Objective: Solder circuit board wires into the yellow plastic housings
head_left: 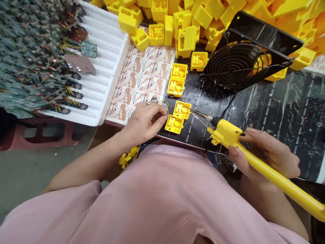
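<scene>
My right hand is wrapped round a yellow soldering gun, whose metal tip reaches the right edge of a small open yellow case. Just in front of it sits another open yellow case. My left hand is pinched at the left side of these cases, thumb and forefinger together; what they hold is too small to name. A small green board with thin wires and a round black part lie behind the left fingers.
Two more open cases stand farther back. A black fan stands at the back right, before a pile of yellow cases. Many wired circuit boards rest on white foam at the left.
</scene>
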The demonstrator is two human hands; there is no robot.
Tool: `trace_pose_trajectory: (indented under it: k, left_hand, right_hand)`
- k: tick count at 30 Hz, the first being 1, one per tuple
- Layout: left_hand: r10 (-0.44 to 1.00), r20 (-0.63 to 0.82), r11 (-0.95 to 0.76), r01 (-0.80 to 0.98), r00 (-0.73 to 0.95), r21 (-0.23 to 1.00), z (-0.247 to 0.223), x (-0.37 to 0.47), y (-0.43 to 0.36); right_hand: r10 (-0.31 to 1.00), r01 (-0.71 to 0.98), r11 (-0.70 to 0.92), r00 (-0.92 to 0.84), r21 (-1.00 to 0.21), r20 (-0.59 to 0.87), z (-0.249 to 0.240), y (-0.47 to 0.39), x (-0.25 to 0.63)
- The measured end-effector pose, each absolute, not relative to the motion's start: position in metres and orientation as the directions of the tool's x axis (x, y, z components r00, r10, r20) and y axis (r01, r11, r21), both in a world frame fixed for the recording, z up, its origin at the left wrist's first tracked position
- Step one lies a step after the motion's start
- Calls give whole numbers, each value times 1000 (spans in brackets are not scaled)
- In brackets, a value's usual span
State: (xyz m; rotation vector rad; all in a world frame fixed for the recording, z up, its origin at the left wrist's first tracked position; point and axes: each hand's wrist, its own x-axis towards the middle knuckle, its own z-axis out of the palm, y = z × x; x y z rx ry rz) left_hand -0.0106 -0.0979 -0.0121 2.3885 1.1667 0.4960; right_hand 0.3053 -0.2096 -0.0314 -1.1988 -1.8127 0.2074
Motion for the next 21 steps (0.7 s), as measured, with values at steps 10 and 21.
trace_pose_trajectory:
  k: [10,21]
  left_hand:
    - [660,80,-733,617,747,286,-10,-14,-99]
    - [602,-69,-785,606,795,133,4,1,-85]
  right_hand:
    - [821,496,557,-208,-666,531,5,-206,278]
    - [717,457,695,-391,-555,577,5,-191,266]
